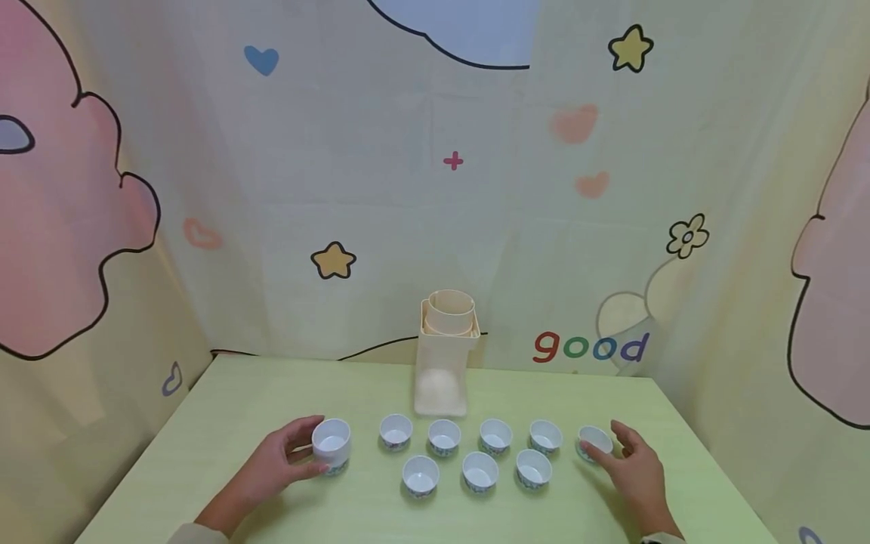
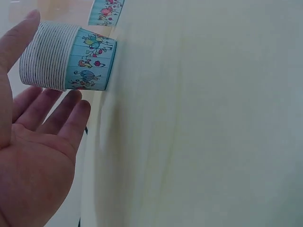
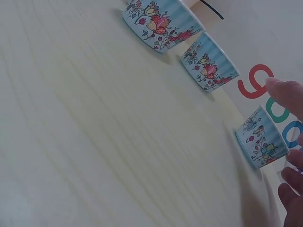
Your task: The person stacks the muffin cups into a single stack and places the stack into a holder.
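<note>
Left hand (image 1: 282, 461) cupped the stack of paper cups (image 1: 331, 444) at the row's left end, fingers loosely curved. Right hand (image 1: 635, 467), fingers spread, touched the rightmost single cup (image 1: 594, 440). Both stood on the desk (image 1: 224, 408); a beige dispenser (image 1: 445, 355) stood behind.

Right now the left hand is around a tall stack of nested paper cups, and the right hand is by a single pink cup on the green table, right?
Not quite: the cup by the right hand is blue with printed pictures, as the right wrist view shows. The left hand is indeed around the stack of nested cups on the green table.
</note>
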### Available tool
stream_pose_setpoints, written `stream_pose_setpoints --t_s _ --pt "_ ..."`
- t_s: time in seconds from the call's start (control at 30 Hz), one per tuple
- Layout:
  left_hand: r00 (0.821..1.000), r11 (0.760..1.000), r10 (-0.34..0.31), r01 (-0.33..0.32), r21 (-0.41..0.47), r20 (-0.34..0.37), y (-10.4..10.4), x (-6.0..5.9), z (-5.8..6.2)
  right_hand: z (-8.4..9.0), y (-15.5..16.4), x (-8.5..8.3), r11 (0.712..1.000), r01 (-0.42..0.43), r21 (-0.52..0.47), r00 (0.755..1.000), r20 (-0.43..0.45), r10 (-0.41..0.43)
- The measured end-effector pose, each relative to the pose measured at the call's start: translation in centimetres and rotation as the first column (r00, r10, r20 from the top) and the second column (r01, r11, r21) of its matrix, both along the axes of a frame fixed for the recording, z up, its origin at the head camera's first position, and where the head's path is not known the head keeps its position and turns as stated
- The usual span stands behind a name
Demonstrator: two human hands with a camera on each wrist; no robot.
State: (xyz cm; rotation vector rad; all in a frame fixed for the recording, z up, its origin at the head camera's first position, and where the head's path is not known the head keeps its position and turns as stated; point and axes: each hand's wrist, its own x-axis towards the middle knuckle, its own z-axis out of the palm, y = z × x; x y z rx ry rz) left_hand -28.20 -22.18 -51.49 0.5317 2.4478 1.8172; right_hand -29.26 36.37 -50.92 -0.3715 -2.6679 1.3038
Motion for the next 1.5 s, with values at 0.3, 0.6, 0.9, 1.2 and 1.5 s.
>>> stream_pose_setpoints --t_s 0.3,0.6,0.9,1.2,1.5 --pt "1.000 1.000 -0.014 0.013 0.018 0.021 0.1 -0.2 0.0 -0.6 -0.2 -0.1 0.999 0.022 0.028 1.000 0.010 -0.022" --pt "0.997 0.999 -0.010 0.007 0.035 0.074 0.2 -0.3 0.3 -1.1 -0.4 -0.2 0.999 0.034 0.025 0.999 -0.005 -0.034" --pt "0.997 0.998 -0.018 0.013 0.055 0.076 0.5 -0.5 0.3 -0.9 -0.6 -0.2 0.998 0.045 0.045 0.999 -0.015 -0.044" --pt "0.997 0.999 -0.005 0.001 0.044 0.076 0.3 -0.6 0.2 -1.1 -0.5 -0.2 0.998 0.049 0.034 0.999 -0.009 -0.049" --pt "0.998 0.998 -0.034 0.030 0.064 0.050 0.4 -0.7 0.3 -1.2 -0.4 -0.3 0.998 0.053 0.042 0.998 -0.032 -0.052"
